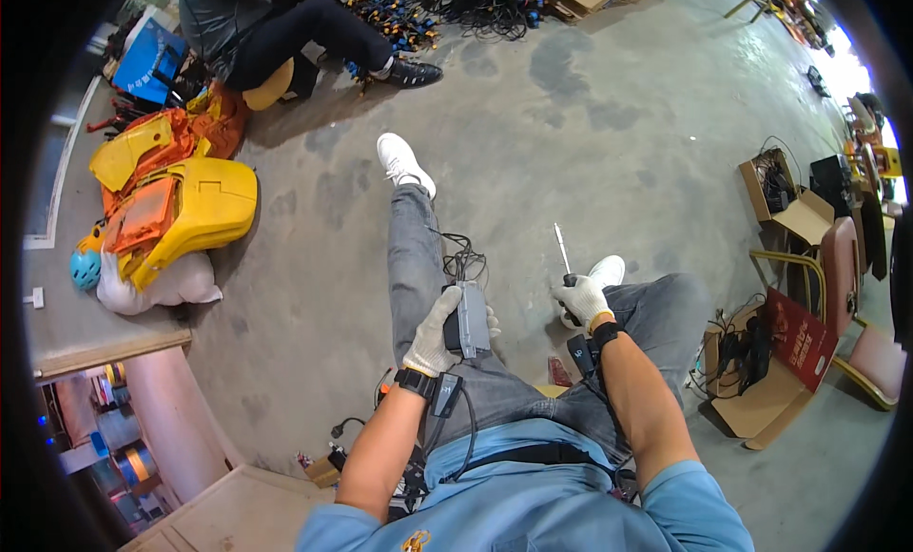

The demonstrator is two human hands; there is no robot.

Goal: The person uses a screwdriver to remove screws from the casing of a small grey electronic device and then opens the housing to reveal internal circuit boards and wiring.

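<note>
Left hand (436, 333) grasps a grey box (470, 322) between thumb and fingers — apparently for steadiness. Right-hand (582, 298) fingers clench a screwdriver (562, 249), shaft beyond them.

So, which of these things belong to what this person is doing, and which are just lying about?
In use:
- grey box, held in the left hand
- black cables at its far end
- screwdriver, held in the right hand

Apparently just lying about:
- yellow plastic shell
- light-blue helmet
- white sack
</note>
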